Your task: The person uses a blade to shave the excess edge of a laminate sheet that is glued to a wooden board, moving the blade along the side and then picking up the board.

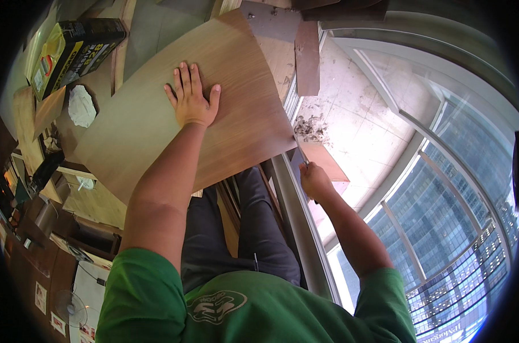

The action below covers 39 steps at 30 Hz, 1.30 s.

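Observation:
A large wood-grain panel lies in front of me, its near corner pointing toward the window side. My left hand rests flat on the panel with the fingers spread. Just off that near right corner, my right hand is closed around a slim tool with a narrow metal blade. The blade reaches up to the panel's corner; whether it touches the edge I cannot tell. Most of the tool's handle is hidden in my fist, so its exact kind does not show.
At the far left stands a black and yellow box, with a white crumpled lump beside it. A narrow brown board lies beyond the panel. Debris is scattered over the pale tiles by the glazed window frame on the right.

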### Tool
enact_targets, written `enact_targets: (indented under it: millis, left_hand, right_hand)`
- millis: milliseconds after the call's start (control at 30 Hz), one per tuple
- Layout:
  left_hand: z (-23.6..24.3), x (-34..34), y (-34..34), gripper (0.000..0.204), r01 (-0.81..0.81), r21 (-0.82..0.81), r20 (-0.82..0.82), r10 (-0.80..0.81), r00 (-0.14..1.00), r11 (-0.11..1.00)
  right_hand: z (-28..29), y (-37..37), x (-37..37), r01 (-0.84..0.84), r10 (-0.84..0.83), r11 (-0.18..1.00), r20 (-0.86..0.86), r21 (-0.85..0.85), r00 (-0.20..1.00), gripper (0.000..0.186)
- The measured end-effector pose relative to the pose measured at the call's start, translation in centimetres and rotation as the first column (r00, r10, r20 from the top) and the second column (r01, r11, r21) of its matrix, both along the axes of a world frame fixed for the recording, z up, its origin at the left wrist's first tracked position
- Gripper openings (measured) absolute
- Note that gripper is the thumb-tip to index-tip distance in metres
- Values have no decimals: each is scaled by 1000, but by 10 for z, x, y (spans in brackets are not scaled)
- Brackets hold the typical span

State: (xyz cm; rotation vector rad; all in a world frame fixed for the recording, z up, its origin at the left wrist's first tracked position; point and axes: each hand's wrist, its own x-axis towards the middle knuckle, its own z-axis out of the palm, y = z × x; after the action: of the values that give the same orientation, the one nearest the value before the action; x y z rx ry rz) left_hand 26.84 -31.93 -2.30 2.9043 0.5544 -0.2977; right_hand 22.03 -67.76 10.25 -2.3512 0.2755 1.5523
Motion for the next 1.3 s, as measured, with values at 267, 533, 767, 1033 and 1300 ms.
enact_targets:
  millis: [267,533,767,1033,1300]
  left_hand:
    - [2,-6,4,84,-1,22,19,0,1000,1000]
    - [-6,-3,0,85,15,19,48,-16,999,1000]
    - [-2,-2,-1,85,15,27,19,-16,1000,1000]
    - [-5,-5,1,84,-3,22,41,2,999,1000]
    - [-3,-4,-2,85,7,32,41,-8,999,999]
  right_hand:
    - [43,15,23,142,-143,990,-156,-19,977,53]
    - [19,12,30,94,-102,994,-164,-53,981,53]
    - [25,-19,-10,5,-5,1000,-36,-14,999,51]
    - [26,-10,13,-9,10,1000,-56,4,998,52]
    - [-15,-18,2,-92,91,996,-39,-22,995,50]
